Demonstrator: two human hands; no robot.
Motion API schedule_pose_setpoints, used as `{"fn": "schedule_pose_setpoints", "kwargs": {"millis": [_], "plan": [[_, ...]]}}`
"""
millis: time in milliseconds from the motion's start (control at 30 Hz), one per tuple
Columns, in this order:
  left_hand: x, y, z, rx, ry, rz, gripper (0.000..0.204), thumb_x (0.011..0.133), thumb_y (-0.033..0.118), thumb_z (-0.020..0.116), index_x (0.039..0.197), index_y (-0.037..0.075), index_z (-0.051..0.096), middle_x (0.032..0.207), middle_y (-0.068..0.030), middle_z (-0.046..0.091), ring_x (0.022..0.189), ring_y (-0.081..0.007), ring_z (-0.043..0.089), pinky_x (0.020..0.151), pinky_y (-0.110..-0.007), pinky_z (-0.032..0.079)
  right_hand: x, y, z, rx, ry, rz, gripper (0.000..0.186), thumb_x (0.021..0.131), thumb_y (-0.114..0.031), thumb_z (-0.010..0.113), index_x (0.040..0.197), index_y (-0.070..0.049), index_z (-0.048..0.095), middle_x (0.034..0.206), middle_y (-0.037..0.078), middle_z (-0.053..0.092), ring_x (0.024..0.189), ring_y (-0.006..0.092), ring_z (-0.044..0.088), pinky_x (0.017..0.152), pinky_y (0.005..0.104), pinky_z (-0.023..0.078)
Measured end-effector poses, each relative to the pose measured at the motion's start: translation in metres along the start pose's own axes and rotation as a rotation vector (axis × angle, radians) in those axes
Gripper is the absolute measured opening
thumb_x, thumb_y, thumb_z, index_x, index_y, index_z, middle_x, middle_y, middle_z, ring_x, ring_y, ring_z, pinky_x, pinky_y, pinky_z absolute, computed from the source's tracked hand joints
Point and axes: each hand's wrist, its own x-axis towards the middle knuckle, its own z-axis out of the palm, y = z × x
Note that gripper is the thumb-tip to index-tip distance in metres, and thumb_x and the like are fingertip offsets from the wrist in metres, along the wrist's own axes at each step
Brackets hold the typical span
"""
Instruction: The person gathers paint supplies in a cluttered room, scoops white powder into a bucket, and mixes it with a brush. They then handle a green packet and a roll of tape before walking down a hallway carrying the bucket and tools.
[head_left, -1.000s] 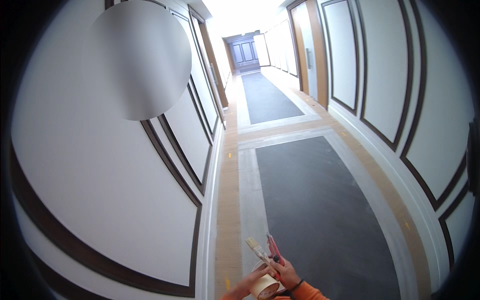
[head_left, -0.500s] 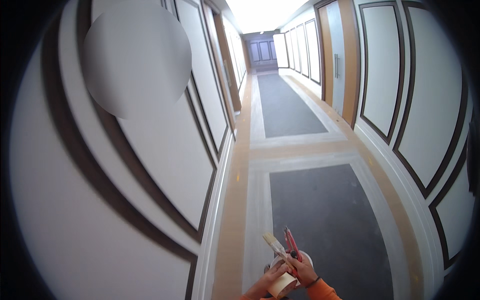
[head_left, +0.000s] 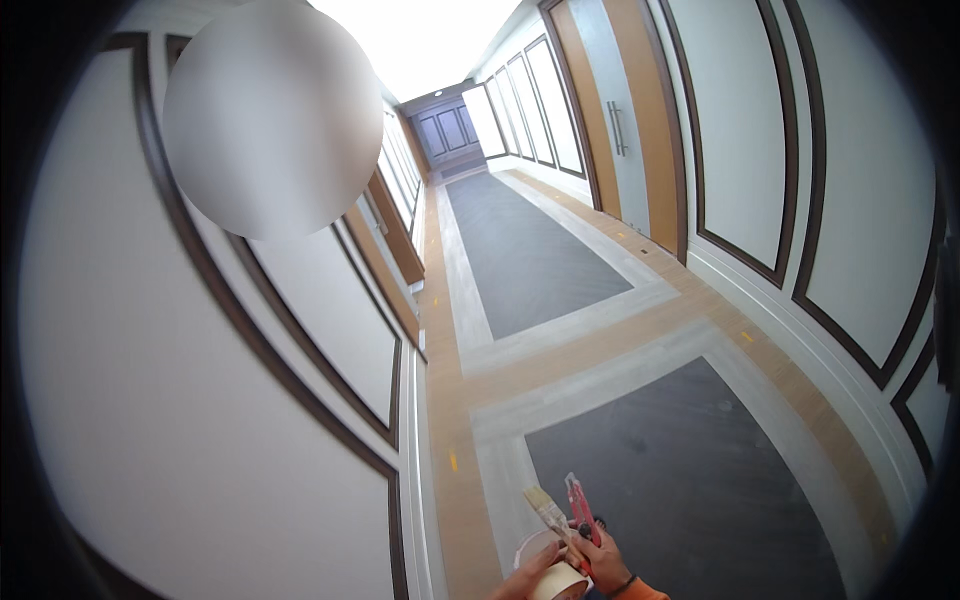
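Note:
Both my hands are close together at the lower middle, in front of my body. Closed fingers of my right hand (head_left: 602, 562) grip a paintbrush (head_left: 548, 512) with pale bristles pointing up and forward. The same hand holds a slim red tool (head_left: 579, 502) with a greyish tip, its exact kind unclear. My left hand (head_left: 532, 572) is closed around a wide cream roll (head_left: 562, 583), perhaps tape. Beside and partly under the hands shows the pale rim of a round tub (head_left: 524, 546); what carries it is hidden.
A long corridor runs ahead, with dark grey floor panels (head_left: 680, 470) framed by pale and wood-toned strips. White walls (head_left: 270, 430) with dark brown mouldings flank it. A double door (head_left: 625, 150) with long handles stands on the right, another doorway (head_left: 385, 240) on the left.
The corridor has tilted and shifted leftward in view, and the doors appear nearer. My hands sit slightly lower, still with the brush, red tool and roll.

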Motion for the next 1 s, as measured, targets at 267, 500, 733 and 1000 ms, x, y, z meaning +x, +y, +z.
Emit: {"fn": "schedule_pose_setpoints", "kwargs": {"millis": [267,500,733,1000], "plan": [[0.218,0.186,-0.059,-0.197,0.004,0.029,0.072,0.103,0.058,0.038,0.151,0.004,0.033,0.139,-0.0181,0.051,0.116,-0.0298,0.061,0.095,-0.043,0.056,0.295,-0.097,0.016,-0.099,-0.053,0.055,0.03,0.105,-0.019,0.051,0.13,-0.002,0.049,0.07,0.001,0.052,0.054,0.0064,0.047,0.047,0.0214,0.037],[0.433,0.293,-0.164,-0.383,0.144,0.082,0.067,0.104,0.054,0.036,0.145,0.001,0.043,0.136,-0.0251,0.054,0.116,-0.0362,0.062,0.095,-0.048,0.056,0.58,-0.158,-0.007,-0.211,-0.046,-0.101,0.029,0.104,-0.017,0.052,0.129,-0.002,0.049,0.068,0.003,0.052,0.051,0.0078,0.045,0.047,0.0218,0.036],[0.641,0.439,-0.31,-0.695,0.375,-0.054,0.07,0.094,0.071,0.043,0.1,0.003,0.061,0.103,-0.0202,0.063,0.105,-0.0412,0.059,0.095,-0.06,0.046,0.858,-0.22,-0.009,-0.101,0.167,-0.095,0.034,0.102,-0.019,0.054,0.132,-0.004,0.045,0.067,0.007,0.054,0.047,0.0092,0.046,0.042,0.0226,0.037],[0.885,0.67,-0.394,-0.633,0.244,-0.031,0.085,0.09,0.069,0.047,0.139,0.0,0.042,0.138,-0.0249,0.048,0.125,-0.0471,0.048,0.104,-0.063,0.037,1.115,-0.294,0.005,-0.035,0.124,-0.221,0.033,0.104,-0.019,0.052,0.132,-0.003,0.046,0.068,0.006,0.053,0.049,0.0091,0.046,0.044,0.0229,0.038]]}}
